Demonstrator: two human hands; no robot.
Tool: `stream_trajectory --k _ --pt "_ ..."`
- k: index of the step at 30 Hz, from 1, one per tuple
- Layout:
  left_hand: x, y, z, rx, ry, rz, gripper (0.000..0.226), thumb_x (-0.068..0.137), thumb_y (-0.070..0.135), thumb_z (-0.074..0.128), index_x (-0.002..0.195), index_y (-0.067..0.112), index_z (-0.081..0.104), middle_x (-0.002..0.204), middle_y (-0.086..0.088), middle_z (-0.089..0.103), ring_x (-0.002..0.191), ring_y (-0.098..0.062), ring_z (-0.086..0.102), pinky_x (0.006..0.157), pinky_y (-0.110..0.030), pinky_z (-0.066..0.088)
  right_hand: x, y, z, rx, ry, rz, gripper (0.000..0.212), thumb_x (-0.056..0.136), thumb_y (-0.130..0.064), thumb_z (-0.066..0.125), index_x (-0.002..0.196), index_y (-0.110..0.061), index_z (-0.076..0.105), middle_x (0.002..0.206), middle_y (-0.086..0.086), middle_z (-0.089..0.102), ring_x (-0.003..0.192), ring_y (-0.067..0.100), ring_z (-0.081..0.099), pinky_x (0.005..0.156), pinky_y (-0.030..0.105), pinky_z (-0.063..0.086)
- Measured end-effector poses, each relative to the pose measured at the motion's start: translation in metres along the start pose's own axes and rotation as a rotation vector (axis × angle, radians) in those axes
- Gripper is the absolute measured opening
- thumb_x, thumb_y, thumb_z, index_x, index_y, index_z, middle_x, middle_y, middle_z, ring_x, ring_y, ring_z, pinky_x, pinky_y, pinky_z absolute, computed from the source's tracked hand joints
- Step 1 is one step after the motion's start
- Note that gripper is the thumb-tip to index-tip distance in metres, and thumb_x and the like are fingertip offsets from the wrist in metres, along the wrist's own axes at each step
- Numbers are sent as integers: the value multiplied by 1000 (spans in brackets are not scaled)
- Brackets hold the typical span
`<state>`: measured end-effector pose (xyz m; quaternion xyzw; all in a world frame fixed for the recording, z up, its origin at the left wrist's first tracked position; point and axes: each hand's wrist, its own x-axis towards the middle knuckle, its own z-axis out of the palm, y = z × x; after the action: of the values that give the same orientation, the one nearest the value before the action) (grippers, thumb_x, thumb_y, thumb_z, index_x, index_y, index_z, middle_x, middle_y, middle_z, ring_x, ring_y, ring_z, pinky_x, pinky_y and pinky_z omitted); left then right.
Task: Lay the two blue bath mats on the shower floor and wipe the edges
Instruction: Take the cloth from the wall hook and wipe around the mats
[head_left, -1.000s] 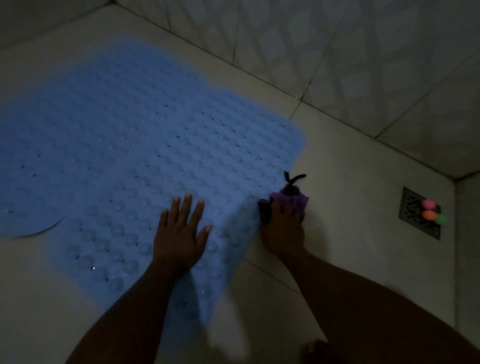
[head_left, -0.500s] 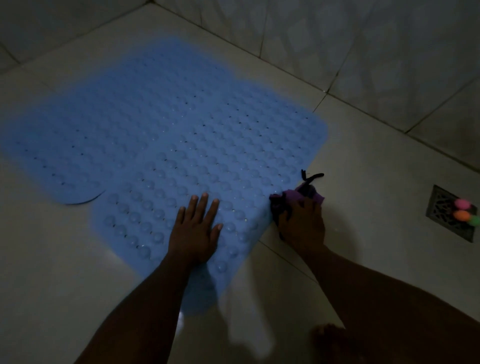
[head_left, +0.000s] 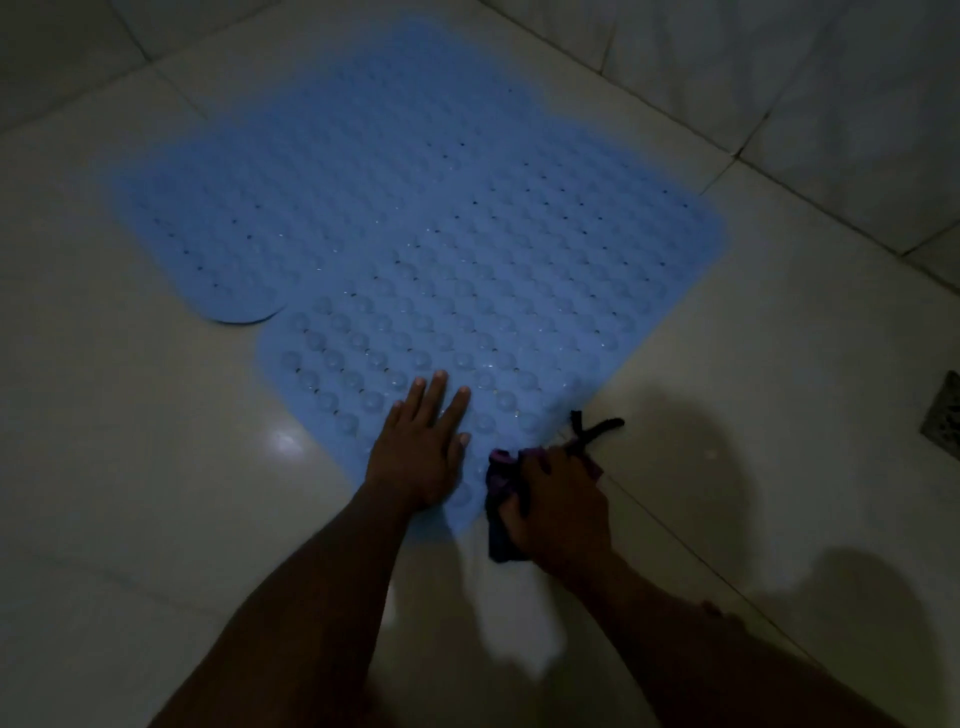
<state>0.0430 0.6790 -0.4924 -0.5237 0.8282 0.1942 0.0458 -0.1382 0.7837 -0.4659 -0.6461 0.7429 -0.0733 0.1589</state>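
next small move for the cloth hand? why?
Probably slide the right hand with the purple cloth along the near mat edge toward its near corner. The cloth sits at that edge, and the left hand lies flat on the mat, pinning it.

Pale glossy tiled floor (head_left: 130, 467), dim light. Near blue mat (head_left: 493, 291) lay flat at centre; far blue mat (head_left: 218, 234) flat toward 10 o'clock, edges meeting or overlapping, unclear which. Purple cloth (head_left: 501, 525) at near mat's 6 o'clock corner. Metal drain grate (head_left: 943, 415) at 3 o'clock.
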Motion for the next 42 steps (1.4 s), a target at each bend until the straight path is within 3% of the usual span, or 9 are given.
stream_trajectory --k 5,7,9,11,14,18,24,33,42 --pt "-20 12 11 -49 -33 27 75 93 60 5 161 31 9 169 -3 -6 156 -29 -7 125 -50 13 0 8 -11 73 -131 -140 28 80 -47 58 70 -21 56 75 1 59 62 24 61 51 28 41" --pt "-25 19 11 -115 -45 17 76 92 62 3 161 30 11 170 -3 -4 156 -27 -8 124 -50 14 16 11 -24 110 -202 -78 32 87 -46 50 65 -23 50 71 2 60 66 26 62 55 28 36" --pt "-32 32 1 -106 -92 -5 77 93 65 4 161 30 14 170 -4 -1 156 -27 -7 125 -48 13 42 18 -32 42 -56 35 31 91 -39 44 69 -19 53 76 8 62 75 32 62 59 31 37" --pt "-90 11 8 -152 -150 -262 75 95 68 17 161 31 16 170 -5 5 156 -28 -2 125 -50 12 58 -20 2 135 -35 -105 26 86 -32 44 75 -12 56 81 16 60 74 39 61 60 38 43" --pt "-99 22 8 -118 14 -62 82 90 76 36 159 35 20 169 -4 14 156 -29 8 121 -58 15 90 -16 8 59 93 -240 21 83 -22 52 80 -4 62 79 21 57 72 43 60 60 46 51" --pt "-76 57 23 61 85 317 78 88 74 46 153 30 42 165 -7 29 154 -36 17 121 -56 16 125 -2 -8 33 111 -125 42 83 -39 51 111 -12 68 106 19 61 99 43 55 76 48 52" --pt "-84 55 40 159 131 335 61 95 62 47 145 29 53 159 -7 41 152 -40 21 121 -54 20 120 -5 -1 -28 157 -123 50 83 -38 54 123 -10 62 117 19 59 107 44 53 78 49 49" --pt "-151 1 42 174 167 55 53 100 62 40 149 42 45 165 -4 28 154 -37 16 120 -53 23 107 -52 23 -52 99 -183 57 81 -47 55 133 -24 56 146 11 48 135 42 39 101 61 33" --pt "-172 -35 34 82 192 -480 56 102 55 35 154 36 38 165 -9 29 151 -44 20 117 -57 29 114 -82 38 -66 87 -164 64 82 -47 53 138 -17 50 148 21 42 139 42 36 106 61 31"
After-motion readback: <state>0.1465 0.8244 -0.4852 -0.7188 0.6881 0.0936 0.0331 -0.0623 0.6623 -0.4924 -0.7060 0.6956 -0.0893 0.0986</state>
